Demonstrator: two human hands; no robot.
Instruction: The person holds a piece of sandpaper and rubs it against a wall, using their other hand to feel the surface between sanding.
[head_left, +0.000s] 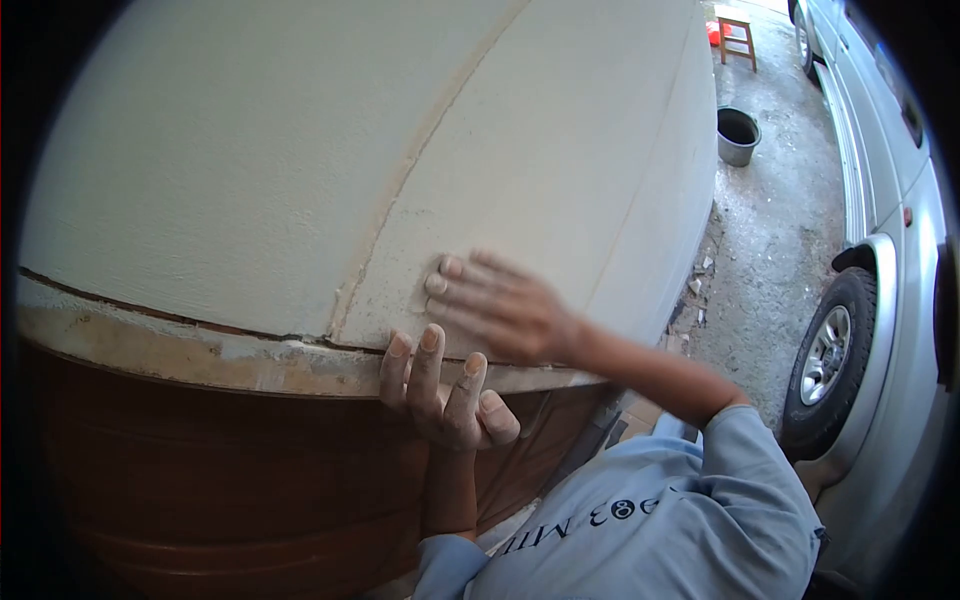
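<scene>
My right hand (510,310) lies across a pale, plastered panel (540,130), its fingers stretched out and blurred by motion. Whether anything is under its fingertips cannot be made out. Below it and slightly left, my left hand (445,395) is palm up at the panel's lower edge, with dusty fingers bent and apart and nothing visible in them. A rough, filled seam (405,170) runs up the panel. Along the bottom edge, a dark gap separates the panel from a patchy pale strip (250,365).
Reddish-brown wood panelling (220,460) stands below the strip. To the right, a silver vehicle with a large wheel (825,350) borders a wet concrete floor (785,205). A dark bucket (738,148) and a wooden stool (736,40) stand farther off, with white debris nearer the panel.
</scene>
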